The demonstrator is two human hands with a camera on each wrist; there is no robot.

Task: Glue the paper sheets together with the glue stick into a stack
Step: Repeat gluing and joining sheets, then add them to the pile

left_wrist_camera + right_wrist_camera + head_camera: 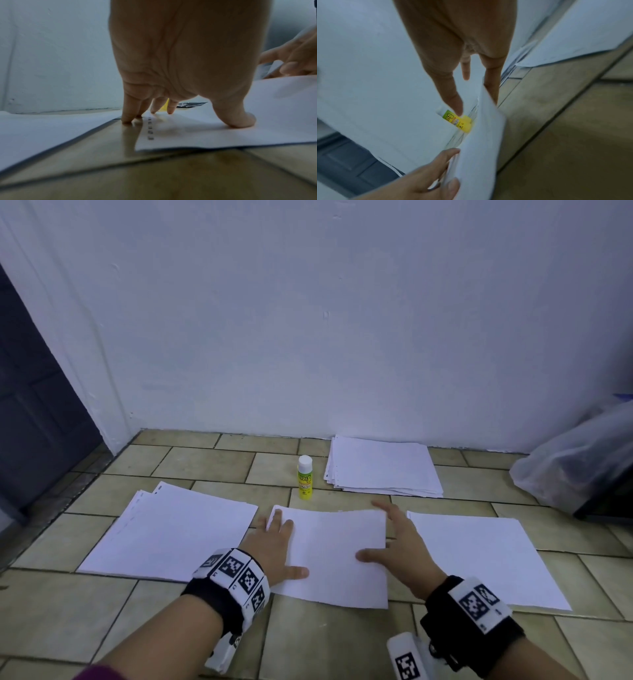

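In the head view, the left hand [274,546] lay flat with spread fingers on the left edge of the middle sheet [335,556], which lay on the tiled floor [308,642] between two other paper piles. The right hand [397,549] was spread at its right edge, thumb on the paper. The glue stick [305,477] stood upright and capped beyond the sheet, near the wall. In the left wrist view, the fingertips [126,120] pressed partly on the floor beside the sheet's punched edge. In the right wrist view, the sheet's right edge [481,135] looked lifted against the fingers. To do this step well, I think both hands should square and flatten the sheet before taking the glue.
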